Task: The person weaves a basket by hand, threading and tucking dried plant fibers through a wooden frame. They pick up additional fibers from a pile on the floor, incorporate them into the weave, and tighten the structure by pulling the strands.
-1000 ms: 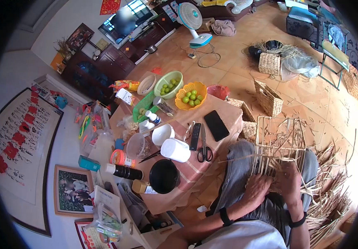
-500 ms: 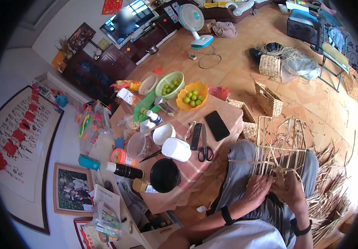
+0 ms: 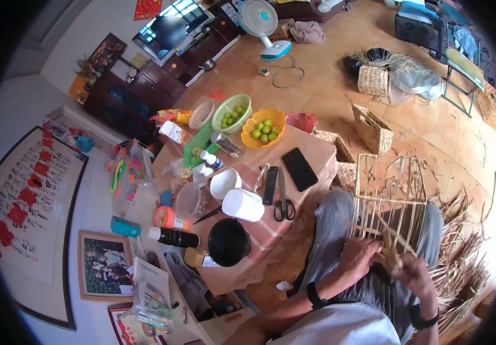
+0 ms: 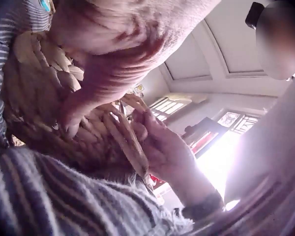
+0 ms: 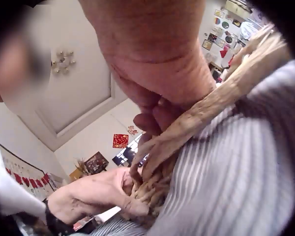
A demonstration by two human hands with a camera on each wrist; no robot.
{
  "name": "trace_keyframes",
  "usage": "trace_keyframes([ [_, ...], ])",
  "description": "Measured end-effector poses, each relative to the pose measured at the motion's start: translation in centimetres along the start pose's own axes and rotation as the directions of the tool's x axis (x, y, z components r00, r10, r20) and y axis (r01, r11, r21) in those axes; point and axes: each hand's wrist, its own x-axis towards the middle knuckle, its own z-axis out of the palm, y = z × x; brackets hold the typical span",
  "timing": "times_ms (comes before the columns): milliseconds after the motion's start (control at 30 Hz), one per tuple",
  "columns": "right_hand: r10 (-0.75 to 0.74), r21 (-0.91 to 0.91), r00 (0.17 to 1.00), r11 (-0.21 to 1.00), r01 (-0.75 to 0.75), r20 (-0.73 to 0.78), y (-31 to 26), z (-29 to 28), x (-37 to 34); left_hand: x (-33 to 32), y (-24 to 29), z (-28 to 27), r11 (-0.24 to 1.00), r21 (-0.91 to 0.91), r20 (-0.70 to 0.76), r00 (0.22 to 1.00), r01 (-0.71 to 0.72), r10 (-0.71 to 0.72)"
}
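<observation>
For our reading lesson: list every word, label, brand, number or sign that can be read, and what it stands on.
Nothing reads clearly.
Framed scroll: brush characters, too small.
Small bottle: label too small.
White packet: print too small.
Red wall poster: too blurred.
Red-edged sheet: too small.

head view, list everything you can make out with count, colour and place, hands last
unfinished basket: 1, tan, on lap
finished baskets: several, tan, floor
loose straw: pile, brown, floor
fan: 1, white and teal, floor
table: 1, reddish-brown, beside legs
phone: 1, black, table
remote: 1, black, table
scissors: 1, black-handled, beside remote
yellow bowl: 1, table, holding green fruit
white bowl: 1, table
black bowl: 1, table
framed photo: 1, wooden frame, left side
smaller clutter: too many to count
wristbands: 2, black, one per wrist
left hand, right hand: 2, bare, at basket's near end
</observation>
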Motion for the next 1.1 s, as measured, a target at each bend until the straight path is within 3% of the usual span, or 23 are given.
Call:
trace_keyframes([
  [67, 0.015, -0.435, 1.000, 0.900, -0.006, 0.017, -2.5, 2.0, 0.2, -0.8, 0.8, -0.5, 0.990, 0.121, -0.030, 0.996, -0.075, 0.079],
  [100, 0.020, -0.628, 1.000, 0.779, -0.003, 0.021, -3.5, 2.4, 0.4, -0.9, 1.0, -0.5, 0.971, 0.226, 0.050, 0.997, -0.076, 0.066],
  [200, 0.070, -0.760, 0.997, 0.649, -0.028, 0.024, -3.7, 2.8, 1.3, -0.7, 1.2, -0.6, 0.956, 0.284, 0.016, 0.997, -0.071, 0.069],
  [300, -0.164, -0.828, 0.986, 0.549, 0.115, 0.028, -1.8, 2.8, -0.1, -0.7, 0.0, -0.1, 0.972, 0.187, -0.083, 0.984, -0.139, 0.156],
  [367, -0.177, -0.840, 0.983, 0.526, 0.132, 0.044, -1.4, 3.3, -0.4, -1.0, -0.9, 0.3, 0.973, 0.161, -0.084, 0.980, -0.168, 0.183],
  [433, -0.159, -0.823, 0.975, 0.524, 0.217, 0.156, -2.1, 3.0, -2.0, -1.0, -1.6, 1.0, 0.972, 0.144, -0.044, 0.980, -0.184, 0.192],
  [467, -0.148, -0.812, 0.966, 0.525, 0.257, 0.210, -2.2, 2.9, -2.7, -1.2, -2.0, 1.3, 0.965, 0.186, -0.025, 0.981, -0.185, 0.193],
  [500, -0.085, -0.761, 0.980, 0.619, 0.195, 0.181, -2.1, 2.8, -2.9, -1.3, -1.9, 1.2, 0.956, 0.228, -0.005, 0.981, -0.187, 0.193],
  [600, 0.115, -0.550, 0.985, 0.835, -0.027, 0.126, -1.2, 1.4, -3.3, -0.8, -0.9, -0.1, 0.957, 0.231, 0.045, 0.984, -0.177, 0.172],
  [633, 0.242, -0.494, 0.965, 0.854, -0.162, 0.102, -0.7, 0.7, -3.1, -0.6, -0.4, -0.6, 0.963, 0.211, 0.061, 0.985, -0.170, 0.161],
  [733, 0.160, -0.409, 0.987, 0.902, -0.136, 0.026, 0.0, 0.5, -2.3, -0.3, 0.5, -0.9, 0.953, 0.267, 0.091, 0.988, -0.144, 0.124],
  [767, 0.136, -0.377, 0.991, 0.917, -0.127, -0.002, 0.3, 0.6, -2.0, -0.8, 1.5, -0.8, 0.920, 0.367, 0.013, 0.990, -0.135, 0.141],
  [833, 0.104, -0.314, 0.993, 0.942, -0.114, -0.046, 1.0, 1.0, -1.8, -0.6, 4.0, -2.1, 0.865, 0.488, 0.055, 0.993, -0.116, 0.102],
  [867, 0.172, -0.242, 0.984, 0.954, -0.178, -0.048, 1.4, 0.5, -2.0, -0.4, 5.0, -2.9, 0.831, 0.547, 0.072, 0.994, -0.106, 0.080],
  [933, 0.304, -0.096, 0.951, 0.947, -0.308, -0.050, 2.1, -0.5, -2.3, -0.2, 5.4, -3.8, 0.861, 0.486, -0.012, 0.984, -0.150, 0.178],
  [1000, 0.311, 0.176, 0.949, 0.938, -0.298, -0.050, 2.9, -1.7, -3.3, 0.2, 4.5, -3.8, 0.897, 0.384, -0.067, 0.962, -0.221, 0.266],
  [1100, 0.043, 0.377, 0.950, 0.923, 0.081, -0.310, 3.9, -3.2, -4.6, 0.3, 2.1, -2.4, 0.960, 0.146, -0.038, 0.968, -0.240, 0.248],
])
